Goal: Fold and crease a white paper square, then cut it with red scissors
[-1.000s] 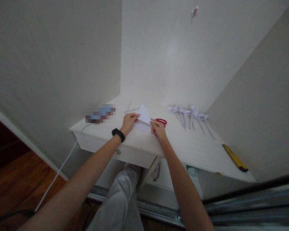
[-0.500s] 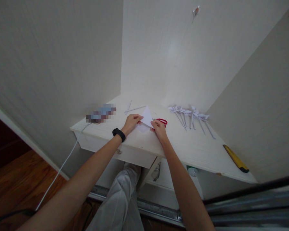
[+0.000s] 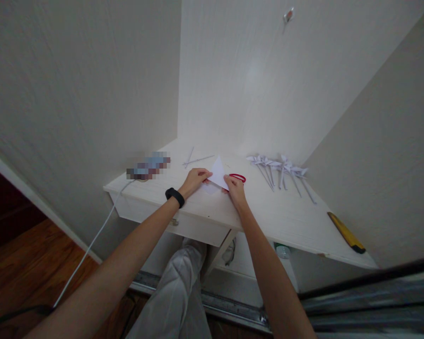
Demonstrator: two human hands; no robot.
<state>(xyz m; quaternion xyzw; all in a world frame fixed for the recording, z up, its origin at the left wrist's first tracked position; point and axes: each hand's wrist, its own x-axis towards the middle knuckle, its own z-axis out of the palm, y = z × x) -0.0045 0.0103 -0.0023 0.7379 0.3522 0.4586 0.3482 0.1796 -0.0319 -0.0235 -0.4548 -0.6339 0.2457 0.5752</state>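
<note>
A folded triangle of white paper (image 3: 218,172) is held between my two hands, its point facing the back wall. My left hand (image 3: 195,181), with a black band at the wrist, pinches the left corner. At the right corner, my right hand (image 3: 235,187) grips the paper between thumb and fingers. Beneath it, another piece of white paper (image 3: 209,189) lies on the table, partly covered. Red-handled scissors (image 3: 238,178) rest just beyond my right hand, their blades mostly hidden.
Several paper pinwheels on sticks (image 3: 282,167) lie at the back right. Thin paper sticks (image 3: 199,160) are behind my left hand. A pixelated object (image 3: 148,165) with a white cable (image 3: 102,228) sits at the left. A yellow-and-black tool (image 3: 345,232) lies near the right edge.
The folded paper has shifted slightly to the right and tilted a little. Both hands have moved slightly with it and keep their hold.
</note>
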